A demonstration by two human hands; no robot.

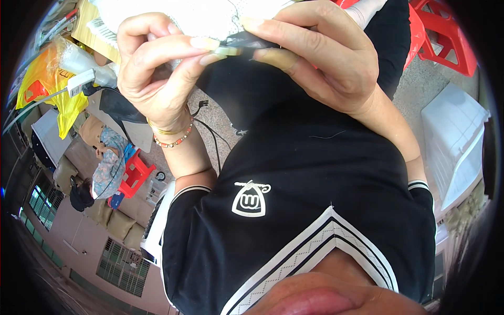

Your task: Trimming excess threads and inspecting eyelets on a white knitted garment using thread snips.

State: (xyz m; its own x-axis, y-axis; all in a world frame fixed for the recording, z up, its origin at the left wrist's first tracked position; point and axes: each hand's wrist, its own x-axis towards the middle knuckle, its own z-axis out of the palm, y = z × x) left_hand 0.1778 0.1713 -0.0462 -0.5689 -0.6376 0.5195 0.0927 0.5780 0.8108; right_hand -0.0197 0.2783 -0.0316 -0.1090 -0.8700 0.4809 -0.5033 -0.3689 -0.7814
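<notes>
My left hand (157, 68) and my right hand (328, 55) are raised close together at the top of the head view. Between them is a small piece of dark, sheer material (247, 40), its exact kind too small to make out. The left thumb and forefinger pinch its left end. At its right end, the right thumb and fingers press together on it. Bright white knitted-looking cloth (202, 16) lies just beyond the fingers, with a thin dark thread across it.
Red plastic stools (446, 34) stand at far right, above a translucent bin (454, 136). A yellow bag (47, 79) and a white power socket (81, 82) are at left. A black plug (202, 105) trails its cord. Another person (107, 163) sits further off, at left.
</notes>
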